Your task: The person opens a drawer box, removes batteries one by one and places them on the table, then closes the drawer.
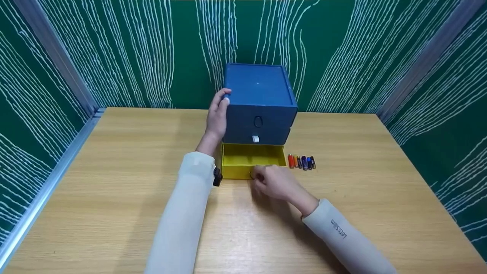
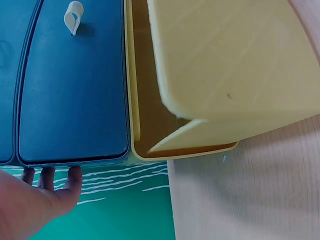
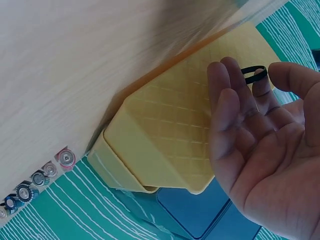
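Observation:
A blue drawer unit (image 1: 262, 82) stands at the back middle of the table in the head view. Its bottom yellow drawer (image 1: 236, 173) is pulled out, with bare yellow floor showing inside. My left hand (image 1: 217, 120) rests against the unit's left side, its fingers (image 2: 74, 182) extended along the edge in the left wrist view. At the yellow drawer's front is my right hand (image 1: 277, 182), pinching the black loop pull (image 3: 257, 76) between thumb and finger. The right wrist view shows that pull most plainly.
Several batteries (image 1: 303, 162) stand in a row just right of the yellow drawer. Above it, the blue drawers carry a dark loop (image 1: 258, 121) and a white loop (image 1: 255, 139). A green wall (image 1: 190, 57) with white lines rises behind the wooden table (image 1: 114, 171).

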A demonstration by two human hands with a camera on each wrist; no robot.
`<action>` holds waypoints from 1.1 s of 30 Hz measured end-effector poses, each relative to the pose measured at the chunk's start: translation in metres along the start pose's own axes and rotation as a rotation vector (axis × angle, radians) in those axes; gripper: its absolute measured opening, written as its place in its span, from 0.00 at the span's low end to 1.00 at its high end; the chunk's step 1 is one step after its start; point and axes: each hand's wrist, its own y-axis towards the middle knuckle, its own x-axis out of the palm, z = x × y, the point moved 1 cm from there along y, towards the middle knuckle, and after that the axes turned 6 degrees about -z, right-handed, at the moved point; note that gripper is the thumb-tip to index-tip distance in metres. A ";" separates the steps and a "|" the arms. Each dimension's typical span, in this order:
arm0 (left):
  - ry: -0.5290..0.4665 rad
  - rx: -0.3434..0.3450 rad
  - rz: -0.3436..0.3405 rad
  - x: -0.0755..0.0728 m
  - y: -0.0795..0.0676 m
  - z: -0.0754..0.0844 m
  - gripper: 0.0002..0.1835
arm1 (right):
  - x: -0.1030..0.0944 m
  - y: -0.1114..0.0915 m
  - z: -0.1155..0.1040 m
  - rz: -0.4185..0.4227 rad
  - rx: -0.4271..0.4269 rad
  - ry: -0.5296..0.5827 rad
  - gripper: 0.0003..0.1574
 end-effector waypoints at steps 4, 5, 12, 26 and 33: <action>0.003 0.005 0.002 0.000 0.000 -0.001 0.19 | -0.001 0.003 0.002 -0.001 0.012 0.026 0.03; 0.005 0.006 0.005 -0.001 -0.001 -0.001 0.19 | -0.001 0.004 0.002 0.003 0.006 0.030 0.03; 0.019 -0.013 0.011 -0.001 -0.004 -0.003 0.19 | 0.000 0.008 0.006 0.032 -0.017 0.044 0.03; 0.022 -0.030 0.007 0.002 -0.006 0.000 0.19 | 0.000 0.019 0.017 -0.012 0.024 0.160 0.12; 0.020 -0.013 0.011 0.002 -0.003 0.000 0.19 | -0.002 0.026 0.021 -0.012 0.051 0.185 0.14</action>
